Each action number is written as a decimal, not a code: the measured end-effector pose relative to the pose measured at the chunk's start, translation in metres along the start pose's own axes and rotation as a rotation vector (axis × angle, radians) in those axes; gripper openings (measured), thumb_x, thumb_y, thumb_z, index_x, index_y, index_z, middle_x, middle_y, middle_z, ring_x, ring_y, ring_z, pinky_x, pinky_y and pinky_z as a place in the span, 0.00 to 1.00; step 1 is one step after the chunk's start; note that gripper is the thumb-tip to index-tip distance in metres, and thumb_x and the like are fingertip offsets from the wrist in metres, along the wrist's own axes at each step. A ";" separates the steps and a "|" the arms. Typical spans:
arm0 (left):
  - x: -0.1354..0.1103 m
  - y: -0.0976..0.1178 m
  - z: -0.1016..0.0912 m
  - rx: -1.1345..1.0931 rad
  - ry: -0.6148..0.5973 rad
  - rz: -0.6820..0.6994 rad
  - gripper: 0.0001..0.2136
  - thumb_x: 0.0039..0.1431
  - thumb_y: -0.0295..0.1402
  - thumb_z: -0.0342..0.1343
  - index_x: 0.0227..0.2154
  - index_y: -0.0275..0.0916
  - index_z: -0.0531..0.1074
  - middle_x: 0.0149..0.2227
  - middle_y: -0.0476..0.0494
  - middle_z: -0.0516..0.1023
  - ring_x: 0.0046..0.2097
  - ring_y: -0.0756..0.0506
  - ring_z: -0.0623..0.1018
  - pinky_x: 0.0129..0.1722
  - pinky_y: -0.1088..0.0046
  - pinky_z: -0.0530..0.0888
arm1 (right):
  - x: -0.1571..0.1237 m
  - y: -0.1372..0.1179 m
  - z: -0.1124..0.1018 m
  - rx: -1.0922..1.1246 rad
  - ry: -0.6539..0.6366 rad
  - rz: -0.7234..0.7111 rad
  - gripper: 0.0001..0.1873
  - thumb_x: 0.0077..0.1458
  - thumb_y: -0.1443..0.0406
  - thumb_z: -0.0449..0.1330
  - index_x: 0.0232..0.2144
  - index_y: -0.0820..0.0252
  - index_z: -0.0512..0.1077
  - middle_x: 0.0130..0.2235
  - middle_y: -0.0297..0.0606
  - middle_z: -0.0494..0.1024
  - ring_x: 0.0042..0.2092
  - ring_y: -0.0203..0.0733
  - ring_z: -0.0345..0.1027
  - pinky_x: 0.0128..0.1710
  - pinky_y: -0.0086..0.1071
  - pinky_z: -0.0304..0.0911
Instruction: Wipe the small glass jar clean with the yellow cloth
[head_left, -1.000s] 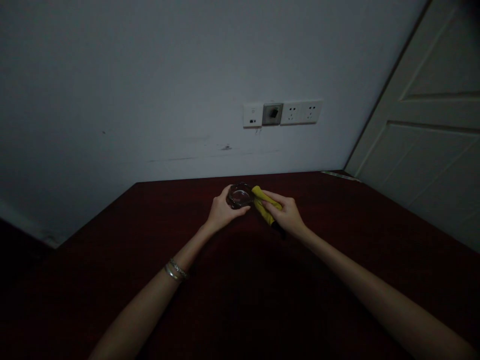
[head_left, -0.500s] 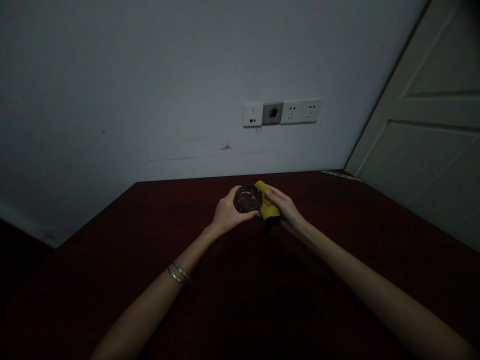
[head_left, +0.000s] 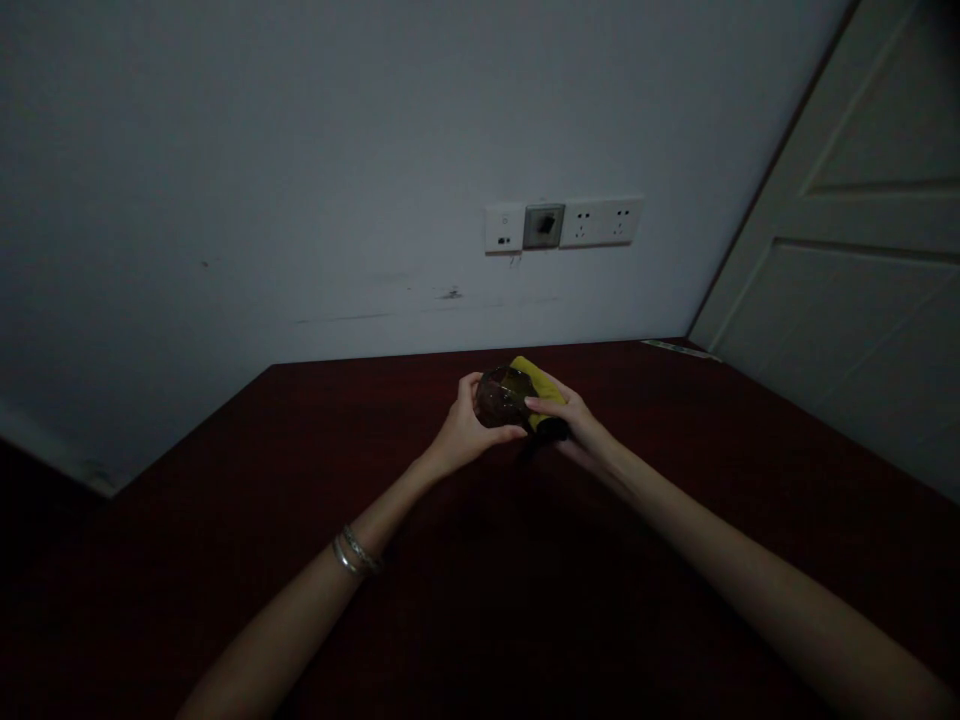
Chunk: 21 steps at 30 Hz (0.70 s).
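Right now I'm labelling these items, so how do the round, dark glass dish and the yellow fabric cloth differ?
The round, dark glass dish is shiny and see-through; the yellow fabric cloth looks matt. The dish has a round outline; the cloth is bunched. The left hand grips the dish; the right hand holds the cloth. Both are held and appear to touch.

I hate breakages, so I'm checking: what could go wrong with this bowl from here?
The bowl looks like glass, and the left hand grips its side; if it slipped, it might chip against the table. The cloth, held by the right hand against the bowl's other side, could nudge it loose.
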<state>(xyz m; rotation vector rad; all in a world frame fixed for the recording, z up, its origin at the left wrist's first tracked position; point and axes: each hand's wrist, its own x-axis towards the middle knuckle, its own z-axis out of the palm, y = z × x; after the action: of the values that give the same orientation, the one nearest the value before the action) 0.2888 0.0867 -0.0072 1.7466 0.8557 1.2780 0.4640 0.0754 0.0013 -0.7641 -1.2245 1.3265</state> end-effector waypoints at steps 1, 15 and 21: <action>0.002 -0.002 -0.002 -0.093 -0.041 -0.013 0.41 0.35 0.38 0.71 0.51 0.41 0.55 0.53 0.33 0.68 0.54 0.37 0.72 0.52 0.56 0.69 | 0.001 -0.002 -0.004 -0.014 -0.022 0.008 0.35 0.43 0.62 0.64 0.56 0.57 0.65 0.54 0.44 0.73 0.50 0.52 0.71 0.47 0.44 0.70; -0.002 -0.007 0.008 -0.321 -0.172 -0.057 0.42 0.34 0.37 0.71 0.55 0.37 0.60 0.55 0.31 0.69 0.55 0.34 0.71 0.54 0.53 0.68 | 0.004 0.000 -0.011 0.001 -0.093 0.119 0.26 0.51 0.54 0.60 0.49 0.62 0.72 0.44 0.47 0.79 0.39 0.48 0.75 0.33 0.37 0.71; 0.000 -0.005 0.007 -0.250 -0.008 -0.070 0.36 0.34 0.37 0.71 0.48 0.35 0.63 0.50 0.33 0.73 0.51 0.38 0.74 0.53 0.57 0.69 | 0.007 0.000 -0.008 -0.199 -0.170 -0.100 0.41 0.38 0.53 0.69 0.55 0.56 0.66 0.52 0.44 0.74 0.49 0.50 0.71 0.48 0.44 0.68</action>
<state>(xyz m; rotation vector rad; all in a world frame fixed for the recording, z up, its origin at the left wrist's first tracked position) 0.2950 0.0877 -0.0129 1.5114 0.7129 1.2716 0.4709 0.0840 0.0011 -0.7297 -1.5282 1.2193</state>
